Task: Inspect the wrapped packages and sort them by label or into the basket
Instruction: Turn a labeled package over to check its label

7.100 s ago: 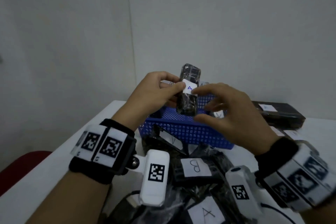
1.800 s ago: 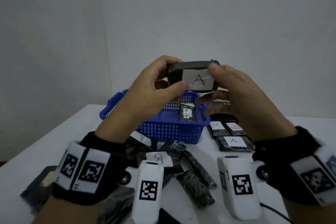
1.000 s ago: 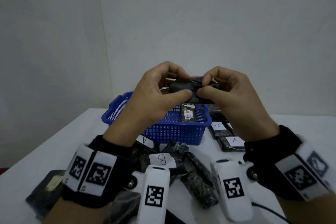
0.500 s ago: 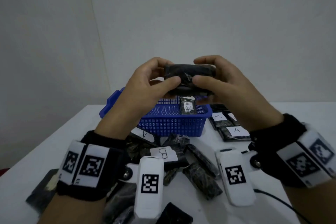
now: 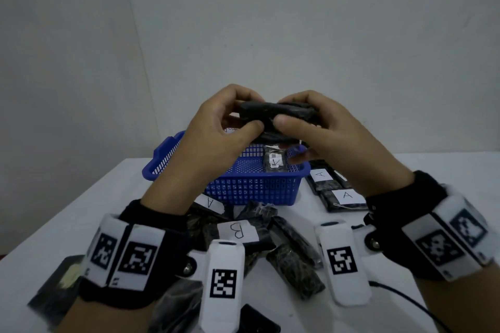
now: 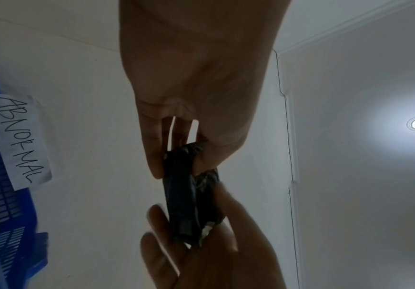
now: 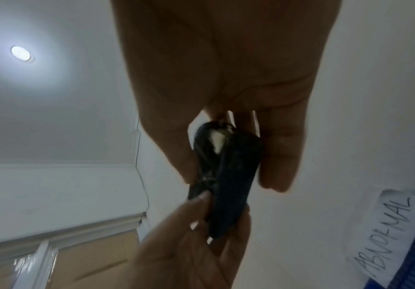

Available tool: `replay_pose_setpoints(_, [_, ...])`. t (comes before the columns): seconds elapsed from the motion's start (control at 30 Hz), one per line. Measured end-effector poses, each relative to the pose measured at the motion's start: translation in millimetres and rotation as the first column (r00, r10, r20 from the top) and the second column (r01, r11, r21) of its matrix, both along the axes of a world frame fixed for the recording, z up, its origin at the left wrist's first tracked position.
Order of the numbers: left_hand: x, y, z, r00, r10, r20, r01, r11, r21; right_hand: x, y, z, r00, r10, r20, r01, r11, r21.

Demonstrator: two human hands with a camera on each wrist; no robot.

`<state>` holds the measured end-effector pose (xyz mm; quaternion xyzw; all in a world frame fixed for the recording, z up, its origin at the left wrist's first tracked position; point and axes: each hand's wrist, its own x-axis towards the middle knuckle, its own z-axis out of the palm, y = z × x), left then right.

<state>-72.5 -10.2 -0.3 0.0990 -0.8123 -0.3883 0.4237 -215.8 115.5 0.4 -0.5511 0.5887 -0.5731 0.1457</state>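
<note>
Both hands hold one black wrapped package [image 5: 276, 113] level in the air above the blue basket [image 5: 243, 186]. My left hand [image 5: 246, 113] pinches its left end and my right hand [image 5: 284, 111] pinches its right end, thumbs nearly meeting. Its label is out of sight. In the right wrist view the package [image 7: 228, 176] shows a white patch [image 7: 216, 140] at one end. The left wrist view shows the package [image 6: 186, 195] edge-on between the fingers. A small labelled package [image 5: 274, 161] lies in the basket, which carries a paper tag reading ABNORMAL [image 6: 15, 140].
Right of the basket lie packages labelled A [image 5: 347, 194]. A pile of black packages sits under my wrists, one marked B [image 5: 238, 230], another A [image 5: 209, 201]. A flat dark package [image 5: 62, 278] lies front left and a cable [image 5: 405, 303] front right. The wall is close behind.
The package's A label faced me 1.8 s ago; both hands have turned it so a plain black side faces me now. It stays above the basket.
</note>
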Motion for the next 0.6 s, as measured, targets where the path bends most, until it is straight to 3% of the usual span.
replay_pose_setpoints(0.13, [4, 2, 2, 1.000, -0.021, -0.010, 0.021, 1.000, -0.002, 2, -1, 6, 0.974, 0.021, 0.224, -0.039, 0.996, 0.076])
replay_pose_setpoints(0.23, [4, 7, 4, 0.996, -0.092, -0.015, 0.093, 0.992, 0.090, 1, -4, 6, 0.962, 0.050, 0.268, -0.057, 0.998, 0.019])
replay_pose_setpoints(0.3, [3, 8, 3, 0.998, -0.069, -0.008, 0.069, 0.992, 0.107, 1, -5, 4, 0.958, 0.073, 0.276, -0.074, 0.997, -0.008])
replay_pose_setpoints(0.43, [3, 4, 1, 0.994, -0.064, 0.084, 0.056, 0.993, 0.104, 0, -7, -1, 0.978, 0.049, 0.200, -0.035, 0.997, -0.073])
replay_pose_setpoints(0.6, [2, 2, 0, 0.996, 0.013, 0.091, -0.010, 0.999, -0.034, 1, -11, -8, 0.997, -0.059, 0.056, 0.067, 0.985, -0.162])
